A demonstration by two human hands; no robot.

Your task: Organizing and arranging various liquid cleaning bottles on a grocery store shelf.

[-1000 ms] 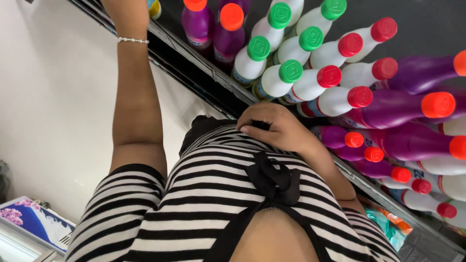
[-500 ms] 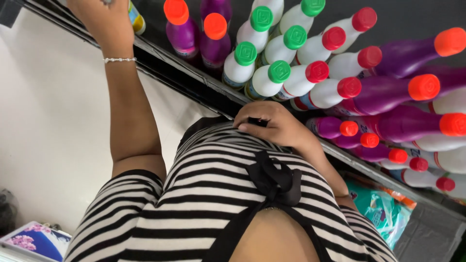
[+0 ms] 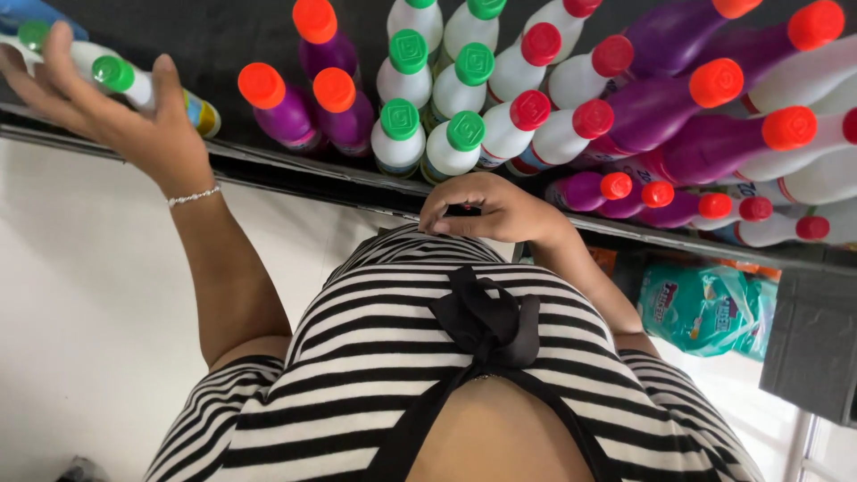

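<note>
While a white bottle with a green cap [image 3: 120, 78] lies in its spread fingers at the shelf's [image 3: 295, 170] far end, the left hand [image 3: 107, 107] cradles it loosely, fingers open around the body. The right hand [image 3: 495, 210] is curled shut against the striped top [image 3: 428, 357], holding nothing visible. Green-, red- and orange-capped bottles [image 3: 464, 134] fill the shelf alongside.

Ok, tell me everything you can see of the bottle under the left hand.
The bottle is white, plastic by the look of it, with a ribbed green screw cap and a label banded in blue, green and yellow near its base. It stands on the dark shelf at the far left of the row, next to orange-capped purple bottles. The left hand is spread over it, fingers and thumb on either side; whether it grips cannot be told.
</note>
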